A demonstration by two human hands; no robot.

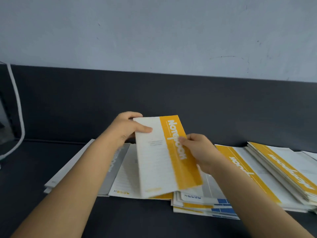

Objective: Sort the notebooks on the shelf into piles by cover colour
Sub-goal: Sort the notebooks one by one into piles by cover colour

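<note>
Nearest on the dark shelf (51, 160), a mixed stack (205, 206) shows blue and yellow edges, with a grey notebook (120, 162) to its left and a yellow pile (281, 162) to its right. Above them, a yellow notebook (168, 157) is held tilted. The left hand (127, 129) pinches its far white corner and the right hand (199, 150) grips its yellow edge. This looks like mid-sort; next it likely goes right, squared onto the yellow pile.

Pale grey-blue wall (154, 31) up top, scuffed with small dark marks. Dark grey panel (171, 93) runs below it across the frame. White cable (18, 100) curves down at far left, beside a dark shiny object (5, 124) cut off by the edge.
</note>
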